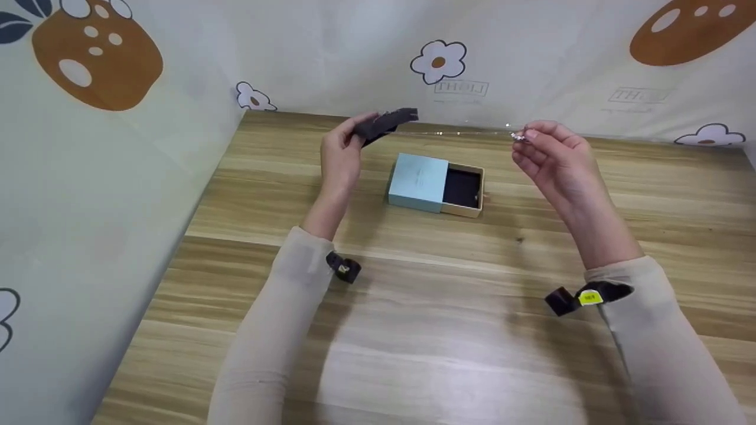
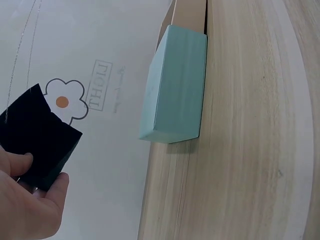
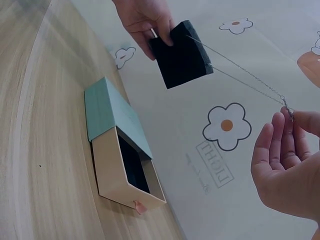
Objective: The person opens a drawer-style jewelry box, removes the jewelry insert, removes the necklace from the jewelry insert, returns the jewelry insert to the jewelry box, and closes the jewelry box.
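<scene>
By the left hand [image 1: 342,156] a black jewelry insert [image 3: 181,60] is gripped, by the right hand [image 1: 560,156] a necklace [image 3: 287,106] is pinched, presumably for straightening.

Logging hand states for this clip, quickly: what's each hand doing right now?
Left hand: closed, holding the black pad.
Right hand: closed, fingers pinching the sparkly end of the necklace.
</scene>
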{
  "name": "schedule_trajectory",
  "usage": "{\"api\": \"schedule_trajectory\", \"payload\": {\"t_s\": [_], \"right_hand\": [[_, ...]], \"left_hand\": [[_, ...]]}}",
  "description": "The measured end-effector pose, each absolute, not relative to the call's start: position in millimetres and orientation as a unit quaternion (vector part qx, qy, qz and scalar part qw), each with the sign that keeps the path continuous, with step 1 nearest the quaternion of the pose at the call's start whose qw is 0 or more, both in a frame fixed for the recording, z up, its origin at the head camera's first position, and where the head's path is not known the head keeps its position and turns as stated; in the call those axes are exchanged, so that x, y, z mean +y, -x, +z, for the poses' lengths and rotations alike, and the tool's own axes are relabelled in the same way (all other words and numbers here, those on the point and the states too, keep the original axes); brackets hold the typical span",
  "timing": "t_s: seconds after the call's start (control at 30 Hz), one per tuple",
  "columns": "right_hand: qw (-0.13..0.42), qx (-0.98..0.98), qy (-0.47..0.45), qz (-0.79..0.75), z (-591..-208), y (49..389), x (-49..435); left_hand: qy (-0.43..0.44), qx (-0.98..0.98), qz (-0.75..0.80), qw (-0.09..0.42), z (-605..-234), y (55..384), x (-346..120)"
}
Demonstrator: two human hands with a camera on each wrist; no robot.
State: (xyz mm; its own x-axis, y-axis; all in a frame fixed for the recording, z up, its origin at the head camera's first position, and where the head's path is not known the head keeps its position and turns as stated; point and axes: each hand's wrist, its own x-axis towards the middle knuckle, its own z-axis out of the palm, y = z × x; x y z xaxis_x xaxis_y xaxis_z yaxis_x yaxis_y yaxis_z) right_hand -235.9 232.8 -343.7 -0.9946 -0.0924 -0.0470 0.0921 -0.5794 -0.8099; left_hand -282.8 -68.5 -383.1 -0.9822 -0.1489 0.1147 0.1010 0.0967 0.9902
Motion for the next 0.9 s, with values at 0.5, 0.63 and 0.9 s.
{"api": "schedule_trajectory", "payload": {"t_s": [0.5,0.63,0.9], "right_hand": [[0.051,0.444,-0.002,-0.895,-342.6,235.4,233.3],[0.049,0.445,-0.003,-0.894,-342.2,235.4,232.9],[0.053,0.419,-0.002,-0.906,-340.1,235.6,237.3]], "left_hand": [[-0.025,-0.736,-0.669,0.095,-384.7,284.3,-71.5],[-0.03,-0.74,-0.665,0.094,-384.0,284.3,-72.2],[-0.047,-0.741,-0.663,0.091,-383.4,284.0,-74.7]]}}
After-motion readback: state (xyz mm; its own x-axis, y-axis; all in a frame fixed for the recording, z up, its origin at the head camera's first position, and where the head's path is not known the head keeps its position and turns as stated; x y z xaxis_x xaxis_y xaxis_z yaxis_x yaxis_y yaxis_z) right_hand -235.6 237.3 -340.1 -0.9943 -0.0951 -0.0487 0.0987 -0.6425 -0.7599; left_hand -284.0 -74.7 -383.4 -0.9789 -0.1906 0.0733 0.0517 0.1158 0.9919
